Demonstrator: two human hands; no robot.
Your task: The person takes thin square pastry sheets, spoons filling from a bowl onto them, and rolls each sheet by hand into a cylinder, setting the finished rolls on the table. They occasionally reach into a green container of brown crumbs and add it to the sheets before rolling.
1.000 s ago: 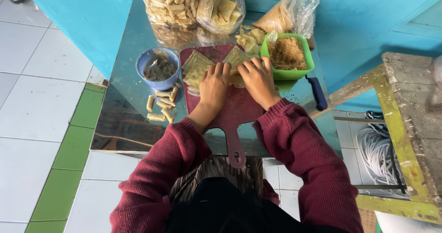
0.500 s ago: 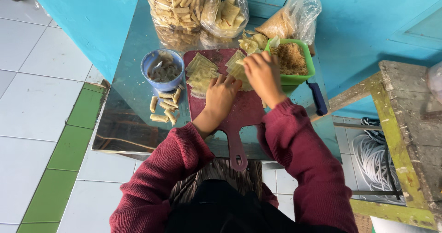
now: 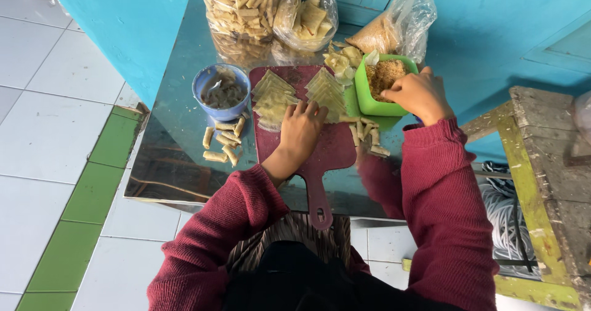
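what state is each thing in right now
left hand: flat, fingers spread on the board
right hand: fingers at the green tub's rim
green tub: open, full of brown crumbs
blue bowl: holds dark filling
wrappers: flat, stacked on the board
board: flat on the table
rolls: rolled, loose on the table
bags: full of rolls

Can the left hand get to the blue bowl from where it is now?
Probably yes. The left hand rests on the dark red cutting board, and the blue bowl stands just off the board's left edge. Only flat wrapper stacks lie between them, low enough to pass over.
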